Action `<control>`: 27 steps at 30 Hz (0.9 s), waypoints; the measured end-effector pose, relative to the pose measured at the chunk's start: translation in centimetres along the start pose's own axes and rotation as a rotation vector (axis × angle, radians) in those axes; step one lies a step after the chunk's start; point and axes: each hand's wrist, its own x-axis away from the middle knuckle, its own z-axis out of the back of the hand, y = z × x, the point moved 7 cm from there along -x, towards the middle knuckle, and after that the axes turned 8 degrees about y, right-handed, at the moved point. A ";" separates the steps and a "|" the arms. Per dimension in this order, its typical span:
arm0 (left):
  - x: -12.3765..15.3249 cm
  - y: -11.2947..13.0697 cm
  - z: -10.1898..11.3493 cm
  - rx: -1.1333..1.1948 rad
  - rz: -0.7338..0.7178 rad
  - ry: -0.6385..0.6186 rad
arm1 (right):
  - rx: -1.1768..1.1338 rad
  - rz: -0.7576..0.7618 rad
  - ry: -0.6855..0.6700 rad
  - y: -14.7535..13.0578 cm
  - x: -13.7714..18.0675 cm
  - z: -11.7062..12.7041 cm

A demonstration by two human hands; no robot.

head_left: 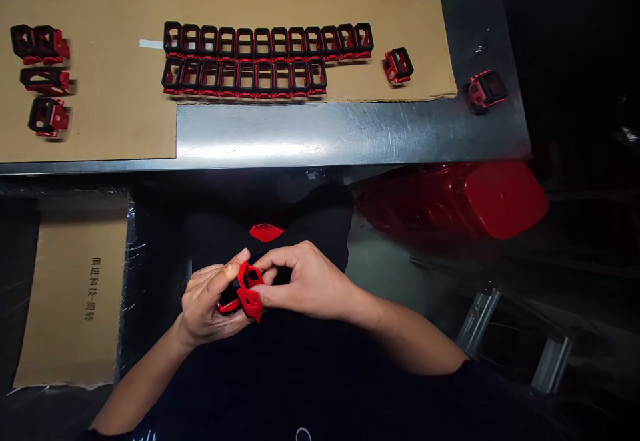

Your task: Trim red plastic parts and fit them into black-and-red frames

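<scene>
Broadly, a brushed metal table [325,134] spanned the top of the view, its surface scuffed and shiny, with darkness beyond its right end. Over much of it lay a brown cardboard sheet [110,94]. Below the table's right part, a glossy red plastic object [505,199] stood out above the grey floor [385,294]; at lower left, a smaller cardboard panel [70,294] bore dark Chinese characters, turned sideways, which seemed to read 俱进科技-周转. White marks on the dark shirt [303,433] were too cut off to read. Two rows of black-and-red frames [245,61] sat side by side on the sheet, another row above them. The person's hands worked close together over the lap: the left hand [207,301] gripped a red frame [249,297] while the right hand [310,281] pinched its right side. Smallest, a white strip [151,44] lay left of the rows.
</scene>
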 end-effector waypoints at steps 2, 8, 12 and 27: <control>0.2 -0.1 -0.1 0.018 0.019 -0.004 | 0.035 -0.004 0.022 0.2 -0.1 0.0; 1.2 -1.2 -0.2 0.137 0.197 0.013 | -0.211 -0.075 0.167 3.0 -0.6 2.1; 1.6 -1.9 -0.7 0.243 0.307 0.021 | -0.391 -0.083 0.081 3.3 -0.6 1.1; 2.7 -3.6 -2.1 0.524 0.508 0.001 | -0.698 -0.283 -0.212 3.8 -0.6 -2.3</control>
